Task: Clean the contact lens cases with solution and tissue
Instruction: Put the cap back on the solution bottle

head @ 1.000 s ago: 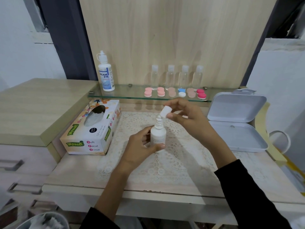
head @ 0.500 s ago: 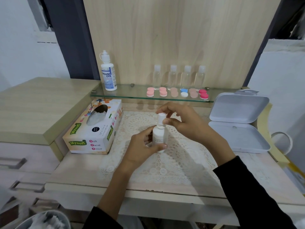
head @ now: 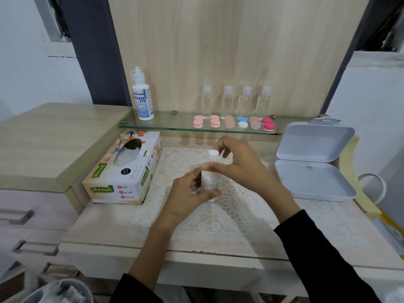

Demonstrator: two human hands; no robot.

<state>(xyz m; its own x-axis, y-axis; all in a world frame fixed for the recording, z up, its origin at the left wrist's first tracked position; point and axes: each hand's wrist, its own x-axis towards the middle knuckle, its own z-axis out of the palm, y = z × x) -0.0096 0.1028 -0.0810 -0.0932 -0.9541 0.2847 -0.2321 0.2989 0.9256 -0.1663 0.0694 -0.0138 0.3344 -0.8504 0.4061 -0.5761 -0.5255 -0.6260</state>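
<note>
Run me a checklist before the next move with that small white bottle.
1. Grip: left hand holds small white bottle upright: ok.
2. Closure: cap sits on the bottle, right hand pinching it: ok.
3. Tightness of cap: cannot tell.
4. Workpieces: lens cases down on lace mat: not ok, all sit on glass shelf.
5. Wipe: tissue pokes from tissue box opening: ok.
6. Solution left in bottle: cannot tell, opaque.
</note>
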